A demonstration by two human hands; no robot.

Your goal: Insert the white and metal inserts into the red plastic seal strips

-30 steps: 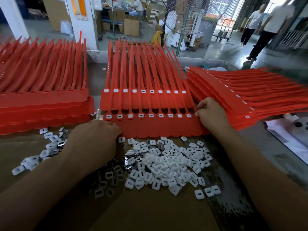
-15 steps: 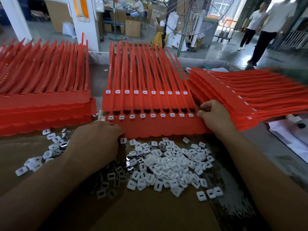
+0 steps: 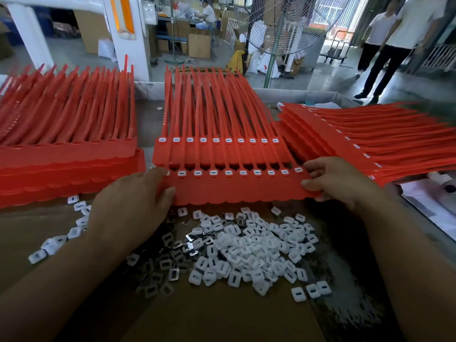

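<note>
A red sheet of joined seal strips point(image 3: 237, 188) lies in front of me, with white inserts seated along its row of heads. My left hand point(image 3: 133, 206) grips its left end, thumb on top. At the right end, my right hand point(image 3: 338, 180) pinches the sheet between thumb and fingers. A second filled sheet point(image 3: 222, 154) lies just behind it. Below the sheet, a heap of loose white inserts point(image 3: 254, 248) covers the brown cardboard, with darker metal inserts point(image 3: 177, 248) mixed in on its left side.
A thick stack of red seal sheets point(image 3: 69, 164) sits at the left, and another stack point(image 3: 370, 139) fans out at the right. More loose white inserts point(image 3: 61, 233) lie under my left forearm. Beyond the table stand a floor fan point(image 3: 283, 25) and two people point(image 3: 389, 40).
Both hands have taken hold of the front sheet's ends; my left hand moved up from its lower left corner and my right hand slid down along the right edge.
</note>
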